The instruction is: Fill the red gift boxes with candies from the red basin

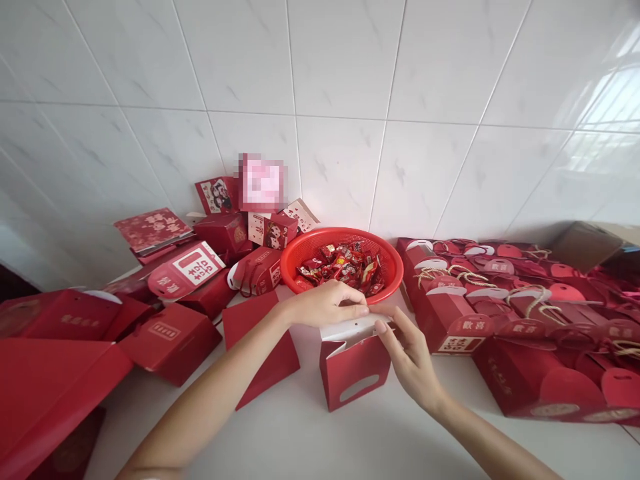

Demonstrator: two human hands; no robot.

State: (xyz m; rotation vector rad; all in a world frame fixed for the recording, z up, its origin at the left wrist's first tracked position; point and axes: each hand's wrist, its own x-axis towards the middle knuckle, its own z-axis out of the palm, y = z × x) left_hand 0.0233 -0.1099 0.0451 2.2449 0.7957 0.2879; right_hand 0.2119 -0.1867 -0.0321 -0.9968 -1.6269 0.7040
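A red paper box (356, 373) with a pale oval on its front stands upright on the white table. Its white upper flap is held by both of my hands. My left hand (334, 303) rests on the flap from the left, fingers bent together. On the right, my right hand (407, 347) pinches the box's top edge between thumb and fingers. Just behind them sits a red plastic basket (287, 257) with red-wrapped sweets (345, 267) inside. A flat red box piece (263, 350) lies under my left forearm.
Several red boxes (173, 340) are piled loosely on the left against the tiled wall (340, 167). Rows of closed red boxes with rope handles (525, 373) fill the right side. A brown carton (590, 243) stands at the back right.
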